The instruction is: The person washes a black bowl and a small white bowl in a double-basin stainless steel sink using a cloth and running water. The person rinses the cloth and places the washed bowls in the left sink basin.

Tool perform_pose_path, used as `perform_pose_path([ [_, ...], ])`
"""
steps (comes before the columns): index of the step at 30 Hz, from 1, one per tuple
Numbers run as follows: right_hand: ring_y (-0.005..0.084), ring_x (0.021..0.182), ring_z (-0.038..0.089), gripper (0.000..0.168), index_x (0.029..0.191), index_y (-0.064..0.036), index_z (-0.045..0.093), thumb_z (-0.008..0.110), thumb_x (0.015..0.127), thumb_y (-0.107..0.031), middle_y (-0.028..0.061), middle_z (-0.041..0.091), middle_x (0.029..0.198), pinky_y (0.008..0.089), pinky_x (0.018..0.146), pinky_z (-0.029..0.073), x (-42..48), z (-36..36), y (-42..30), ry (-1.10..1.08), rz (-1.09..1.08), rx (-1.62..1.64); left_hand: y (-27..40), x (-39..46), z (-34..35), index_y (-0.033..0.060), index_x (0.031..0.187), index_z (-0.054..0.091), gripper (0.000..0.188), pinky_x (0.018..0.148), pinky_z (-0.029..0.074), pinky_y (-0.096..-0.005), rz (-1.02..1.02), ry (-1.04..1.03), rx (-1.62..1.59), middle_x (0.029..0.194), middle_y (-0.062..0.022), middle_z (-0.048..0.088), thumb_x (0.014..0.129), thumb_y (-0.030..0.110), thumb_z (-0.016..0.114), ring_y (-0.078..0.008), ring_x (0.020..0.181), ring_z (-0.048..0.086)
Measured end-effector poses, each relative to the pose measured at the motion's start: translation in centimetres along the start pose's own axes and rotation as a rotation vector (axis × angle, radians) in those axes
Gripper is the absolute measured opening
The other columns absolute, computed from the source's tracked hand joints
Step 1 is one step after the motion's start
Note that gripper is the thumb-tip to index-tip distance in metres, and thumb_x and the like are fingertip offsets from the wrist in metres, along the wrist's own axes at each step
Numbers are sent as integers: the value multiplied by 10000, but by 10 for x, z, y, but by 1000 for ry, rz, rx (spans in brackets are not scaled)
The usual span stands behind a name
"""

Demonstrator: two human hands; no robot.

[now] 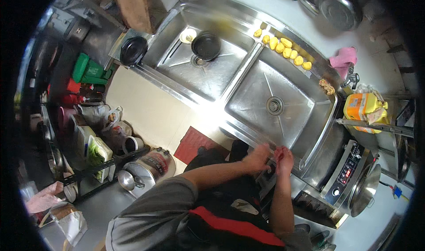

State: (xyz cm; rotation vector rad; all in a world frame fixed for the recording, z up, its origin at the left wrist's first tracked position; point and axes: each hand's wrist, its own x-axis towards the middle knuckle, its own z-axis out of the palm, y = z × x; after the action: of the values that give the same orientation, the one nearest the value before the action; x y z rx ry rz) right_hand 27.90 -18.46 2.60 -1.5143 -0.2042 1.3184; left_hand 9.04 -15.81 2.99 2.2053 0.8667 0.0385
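Observation:
My left hand (258,157) hovers by the front rim of the right sink basin (259,88), blurred, its fingers apart and nothing visible in it. Close beside it, over the same rim, my right hand (284,158) has its fingers curled in; whether they enclose anything is hidden. The steel basin holds no objects, and its drain strainer (275,105) is in plain view. Along the back ledge runs a row of peeled potatoes (286,53). A black pan (206,46) and a small pale bowl (188,35) rest in the left basin (212,80).
An induction cooker (347,174) with a lit display stands right of the sink, beside a large pot (365,191). Yellow jugs (363,108) sit near the tap (352,79). Left are a steel barrel (156,166), a rack with greens (96,151) and a red floor mat (196,145).

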Motion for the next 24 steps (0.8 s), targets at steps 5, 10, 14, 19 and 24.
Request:
perform_pose_path([
  [5,215,882,663,238,1102,-54,618,579,986,-258,97,693,989,342,800,548,66,13,-76,30,68,174,-12,101,-55,-50,1336,505,542,1055,420,-442,-286,315,-758,1323,-272,560,1006,379,473,-420,1223,544],
  [10,284,1206,556,464,1242,-27,574,545,985,-413,164,592,1297,439,1046,441,147,26,-154,-336,155,456,62,228,-247,12,1462,370,643,1175,267,-425,-115,888,-777,1504,-227,386,917,271,595,-385,1415,337],
  [14,298,1213,556,525,1249,-10,550,498,1000,-469,168,581,1323,465,1059,448,221,68,-209,-910,334,656,157,325,-287,0,1463,306,930,1213,95,-538,291,1110,-328,1536,-218,281,726,255,813,-430,1471,166],
  [19,275,1168,573,526,1225,11,556,422,1031,-460,147,606,1269,443,1094,418,270,105,-272,-380,287,450,158,317,-261,1,1473,327,795,1190,173,-492,-11,1026,-555,1503,-214,345,831,302,686,-340,1436,283],
  [24,229,1189,571,540,1271,18,579,385,1051,-435,100,615,1289,367,1089,384,241,122,-260,-376,-166,-293,80,320,-223,4,1429,423,487,1092,342,-389,-495,701,-1662,1388,-174,511,1000,235,417,-279,1240,492],
])
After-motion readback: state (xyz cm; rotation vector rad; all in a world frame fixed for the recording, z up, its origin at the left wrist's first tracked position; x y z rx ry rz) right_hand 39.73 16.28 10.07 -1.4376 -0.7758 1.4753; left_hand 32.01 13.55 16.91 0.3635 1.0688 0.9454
